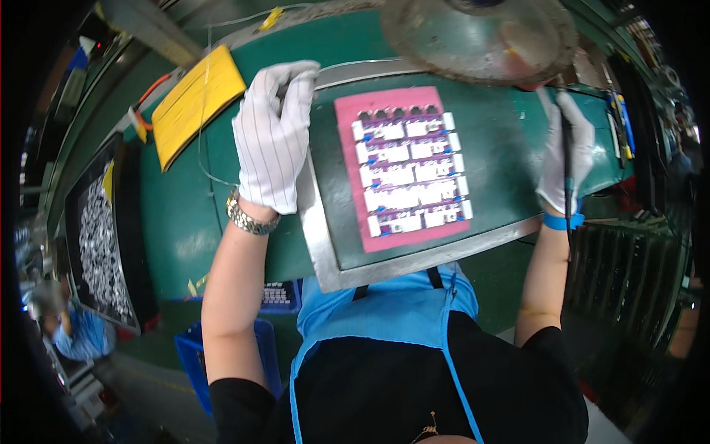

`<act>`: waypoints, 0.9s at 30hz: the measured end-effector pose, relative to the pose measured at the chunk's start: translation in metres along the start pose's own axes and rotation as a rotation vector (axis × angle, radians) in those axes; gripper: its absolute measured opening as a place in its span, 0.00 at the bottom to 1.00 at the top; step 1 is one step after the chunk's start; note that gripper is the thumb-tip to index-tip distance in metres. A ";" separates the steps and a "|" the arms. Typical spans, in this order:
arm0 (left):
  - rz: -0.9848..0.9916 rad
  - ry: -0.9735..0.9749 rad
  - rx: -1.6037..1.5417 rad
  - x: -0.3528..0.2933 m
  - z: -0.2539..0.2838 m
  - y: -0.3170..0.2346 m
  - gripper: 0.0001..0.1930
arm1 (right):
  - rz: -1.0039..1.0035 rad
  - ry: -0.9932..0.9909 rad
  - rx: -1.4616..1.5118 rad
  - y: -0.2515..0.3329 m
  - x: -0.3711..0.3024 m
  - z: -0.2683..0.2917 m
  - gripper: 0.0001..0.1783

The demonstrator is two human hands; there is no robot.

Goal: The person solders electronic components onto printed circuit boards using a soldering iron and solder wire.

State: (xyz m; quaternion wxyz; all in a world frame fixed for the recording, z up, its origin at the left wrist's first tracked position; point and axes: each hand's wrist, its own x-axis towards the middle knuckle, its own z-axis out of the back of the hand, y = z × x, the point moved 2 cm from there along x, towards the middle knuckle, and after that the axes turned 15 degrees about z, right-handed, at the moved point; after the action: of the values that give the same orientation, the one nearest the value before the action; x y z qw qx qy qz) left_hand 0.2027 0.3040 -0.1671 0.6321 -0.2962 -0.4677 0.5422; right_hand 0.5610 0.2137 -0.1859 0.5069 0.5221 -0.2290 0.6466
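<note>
My left hand [274, 140], in a white striped glove, is raised left of the circuit boards with its fingers curled in a pinch. A thin solder wire [362, 62] extends right from its fingertips. My right hand [568, 144], also gloved, is closed around a soldering iron [566, 129], whose cable runs down along the forearm. Its tip end is beside the large round lens and hard to make out. Purple circuit boards [410, 174] with white connectors lie in rows on a pink pad [353, 159], between my hands and touched by neither.
A metal frame [322, 244] borders the pad on the green table [174, 244]. The large round lens [481, 41] overhangs the far side. A yellow board [198, 107] and a black tray of small parts [103, 244] are at left. Another person [78, 333] sits far left.
</note>
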 end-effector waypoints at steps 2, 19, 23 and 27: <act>-0.119 0.039 0.012 0.002 0.016 0.006 0.06 | 0.000 0.241 -0.099 0.016 0.010 0.005 0.12; -0.125 0.054 0.190 -0.031 0.044 0.015 0.06 | -0.739 -0.037 0.581 0.148 -0.017 -0.031 0.13; -0.222 0.075 0.358 -0.033 0.048 0.012 0.07 | -0.760 0.077 0.699 0.146 -0.010 -0.032 0.10; -0.356 0.027 0.488 -0.032 0.046 0.004 0.07 | -0.449 0.115 0.489 0.154 -0.018 -0.037 0.11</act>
State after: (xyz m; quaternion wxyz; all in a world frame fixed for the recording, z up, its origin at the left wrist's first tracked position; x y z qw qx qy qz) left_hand 0.1597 0.2678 -0.1614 0.7759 -0.0564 -0.3597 0.5151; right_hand 0.4059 0.1779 -0.1798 0.5087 0.6283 0.0825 0.5828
